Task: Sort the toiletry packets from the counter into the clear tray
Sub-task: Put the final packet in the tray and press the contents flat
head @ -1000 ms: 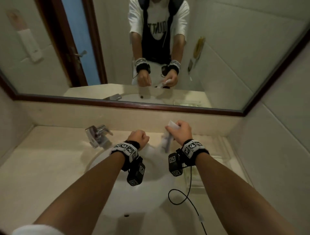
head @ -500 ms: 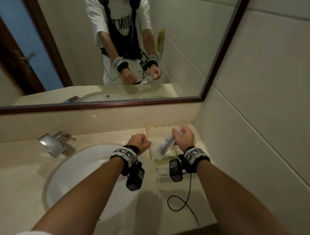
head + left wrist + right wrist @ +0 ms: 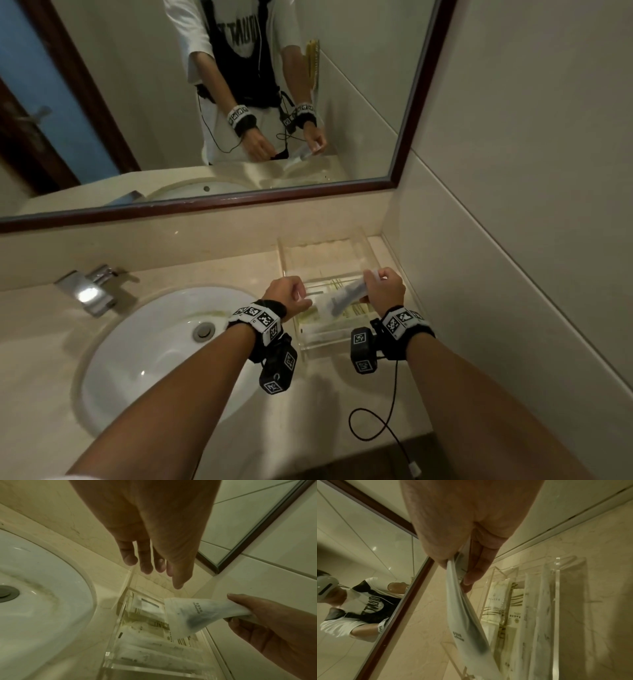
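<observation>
- The clear tray sits on the beige tabletop in the corner to the right of the white sink, close to the tiled side wall and just short of the backsplash under the mirror.
- Its walls are transparent; an inner clear divider crosses it, so it has a far compartment and a near one.
- In the near compartment lie several flat toiletry packets side by side: long white sleeves with faint grey marks, and cream ones with olive stripes and small print. The left wrist view shows them filling most of that section's floor.
- The far compartment shows only its pale floor in the head view; I cannot tell whether anything lies there.
- The right hand pinches a white translucent packet by one end between thumb and fingers; a dark shape shows through it, with a line of small print.
- This held packet hangs slanting above the near compartment, its free end pointing towards the sink side, not touching the packets below.
- The left hand holds nothing: in the left wrist view its fingers hang loose and nearly straight above the tray's sink-side wall, just beside the held packet's free end.
- A chrome tap stands at the sink's far left rim.
</observation>
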